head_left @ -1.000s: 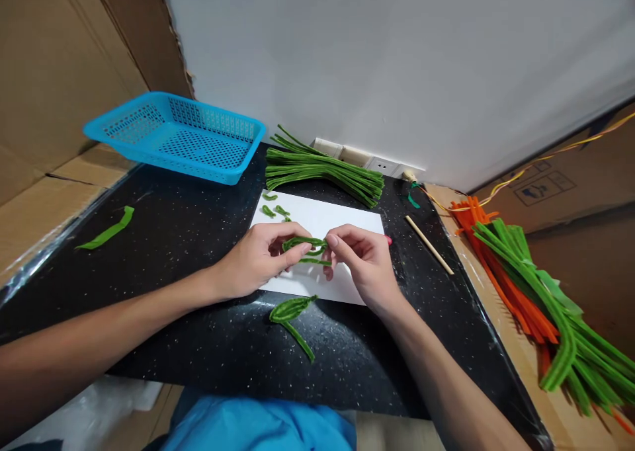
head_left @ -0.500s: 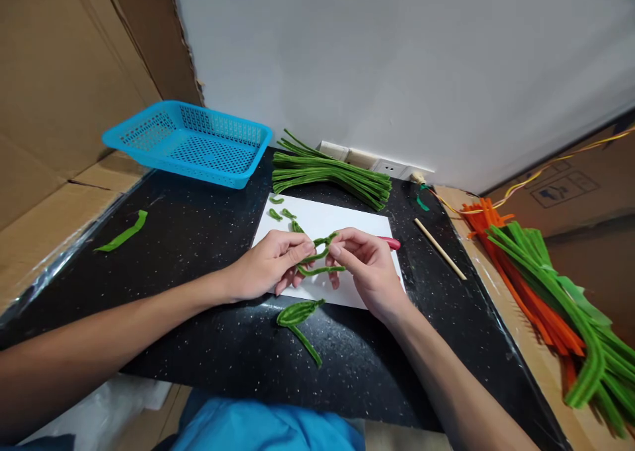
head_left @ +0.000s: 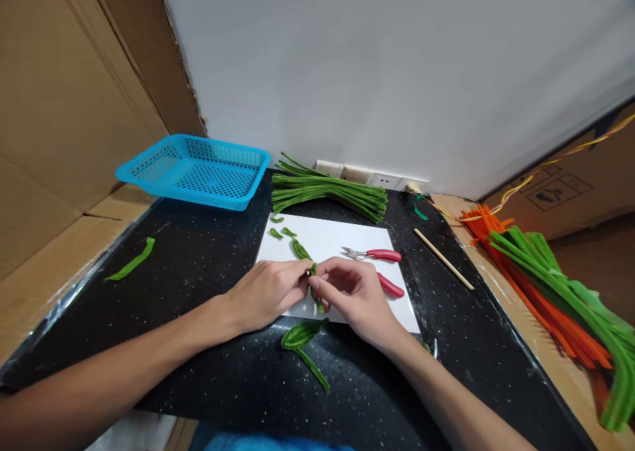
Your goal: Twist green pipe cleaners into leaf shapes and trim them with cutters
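Note:
My left hand (head_left: pixel 272 292) and my right hand (head_left: pixel 352 292) meet over the white sheet (head_left: pixel 337 233), fingertips pinched together on a green pipe cleaner (head_left: pixel 319 303). Part of it hangs below the fingers; the rest is hidden by them. Just behind lies a looped green leaf shape (head_left: pixel 300 248) on the sheet. Red-handled cutting pliers (head_left: pixel 384 255) rest to the right, partly covered by my right hand. Close to the front of the sheet, a pipe-cleaner leaf with a stem (head_left: pixel 303 336) lies on the black tabletop. Small green loops (head_left: pixel 276 233) sit at the sheet's far left corner.
A blue basket (head_left: pixel 208 173) stands at the back left. Behind the sheet lies a bundle of green pipe cleaners (head_left: pixel 327 196). A wooden stick (head_left: pixel 443 259) and orange pipe cleaners (head_left: pixel 540 299) are on the right. A green strip (head_left: pixel 131 260) lies far left.
My hands have drawn together, and the pipe cleaner, spread in a loop before, is now gathered between the fingertips. More of the red-handled pliers shows. The view has tilted up slightly.

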The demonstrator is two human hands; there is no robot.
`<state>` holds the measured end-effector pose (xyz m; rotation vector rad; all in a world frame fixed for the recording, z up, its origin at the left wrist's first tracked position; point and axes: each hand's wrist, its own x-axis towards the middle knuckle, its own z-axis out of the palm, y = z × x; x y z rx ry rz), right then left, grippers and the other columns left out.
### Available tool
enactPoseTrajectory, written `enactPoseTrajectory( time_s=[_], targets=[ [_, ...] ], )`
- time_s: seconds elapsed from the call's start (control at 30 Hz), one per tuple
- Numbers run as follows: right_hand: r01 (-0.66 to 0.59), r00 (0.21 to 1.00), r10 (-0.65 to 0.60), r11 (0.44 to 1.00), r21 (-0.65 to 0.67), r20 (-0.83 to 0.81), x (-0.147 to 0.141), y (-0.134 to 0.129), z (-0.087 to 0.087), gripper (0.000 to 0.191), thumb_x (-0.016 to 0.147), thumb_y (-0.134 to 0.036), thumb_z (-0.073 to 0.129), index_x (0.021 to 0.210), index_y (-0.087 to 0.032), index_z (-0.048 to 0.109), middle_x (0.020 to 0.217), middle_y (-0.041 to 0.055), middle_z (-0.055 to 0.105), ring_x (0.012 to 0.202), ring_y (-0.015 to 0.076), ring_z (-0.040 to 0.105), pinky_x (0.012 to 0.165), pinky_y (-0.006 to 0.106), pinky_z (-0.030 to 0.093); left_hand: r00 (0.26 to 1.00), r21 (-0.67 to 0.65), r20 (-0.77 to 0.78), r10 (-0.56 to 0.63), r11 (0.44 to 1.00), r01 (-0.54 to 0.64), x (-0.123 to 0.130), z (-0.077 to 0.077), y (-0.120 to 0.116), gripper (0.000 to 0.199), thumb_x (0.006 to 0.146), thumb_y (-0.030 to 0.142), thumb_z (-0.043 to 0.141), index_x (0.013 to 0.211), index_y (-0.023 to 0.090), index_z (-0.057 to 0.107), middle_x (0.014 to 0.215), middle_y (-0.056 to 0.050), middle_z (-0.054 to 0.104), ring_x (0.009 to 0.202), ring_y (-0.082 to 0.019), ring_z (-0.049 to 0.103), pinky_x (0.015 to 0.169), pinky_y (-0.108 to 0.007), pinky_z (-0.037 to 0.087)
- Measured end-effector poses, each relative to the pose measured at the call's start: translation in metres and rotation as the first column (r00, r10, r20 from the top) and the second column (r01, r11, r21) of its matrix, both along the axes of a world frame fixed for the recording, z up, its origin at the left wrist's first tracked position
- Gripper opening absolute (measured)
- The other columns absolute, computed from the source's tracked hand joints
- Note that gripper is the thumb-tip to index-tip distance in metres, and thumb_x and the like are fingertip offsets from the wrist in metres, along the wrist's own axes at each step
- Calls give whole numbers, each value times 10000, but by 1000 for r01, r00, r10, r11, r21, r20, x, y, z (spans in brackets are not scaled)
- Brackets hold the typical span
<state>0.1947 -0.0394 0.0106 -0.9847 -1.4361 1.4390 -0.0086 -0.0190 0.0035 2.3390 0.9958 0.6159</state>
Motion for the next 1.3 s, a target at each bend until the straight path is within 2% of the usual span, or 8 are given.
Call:
enactPoseTrajectory(
  time_s=[0.1,0.23,0.5,0.7,0.83,0.93,1.13,1.3],
  targets=[
    [21,1000,-21,1000,-2,-1,-4,-3,0,266,848,-397,870,860,-169,734,669,-3,658,535,113,564,519,232,475,988,-45,115,102,994,-97,3,0,-4,146,988,201,603,1132,221,625,975,-32,730,774,-187,681,718,-288,490],
    [13,999,-16,999,-46,-50,-5,-4,-3,309,869,-444,844,845,-164,713,638,-2,659,505,119,589,511,237,497,921,-129,309,236,970,-206,9,0,-8,68,920,186,682,960,201,629,811,9,680,686,-152,658,674,-258,518],
    [104,990,-105,994,-18,-96,-9,-5,-6,289,870,-424,845,863,-162,723,632,-4,668,485,121,606,498,236,501,826,-157,455,334,943,-295,13,5,-6,45,839,159,761,882,171,768,904,-47,789,743,-164,702,661,-243,572],
    [213,965,-222,974,-77,-142,-2,4,-7,336,835,-453,860,814,-176,671,661,-6,675,432,136,629,443,257,534,742,-317,539,398,912,-259,16,5,-4,104,887,247,780,922,166,725,920,-41,745,823,-163,703,749,-246,589],
    [145,978,-159,984,-108,-134,4,8,-6,327,862,-459,828,842,-192,639,654,-9,670,453,157,655,469,286,579,643,-477,609,464,862,-171,15,4,5,202,895,331,800,945,155,714,869,-39,743,774,-152,688,723,-244,572],
    [134,991,-134,991,4,-1,4,6,-3,268,875,-403,817,917,-191,658,781,18,689,601,157,681,534,267,581,629,-516,618,472,847,-128,13,3,9,215,916,356,781,918,149,723,815,-31,726,742,-144,664,715,-242,551],
    [101,986,-126,971,215,107,9,5,1,233,1010,-380,674,1174,-215,665,1073,78,710,768,171,676,617,286,579,758,-506,562,332,863,-2,14,6,2,227,943,372,747,945,145,760,901,-55,739,838,-174,667,773,-263,533],
    [-142,904,-172,742,655,391,25,8,0,130,1063,-231,585,1125,-204,697,995,91,735,841,207,684,743,340,548,815,-594,534,225,786,173,13,7,2,255,976,393,701,933,146,747,878,-43,704,822,-164,644,762,-254,511]
  ],
)
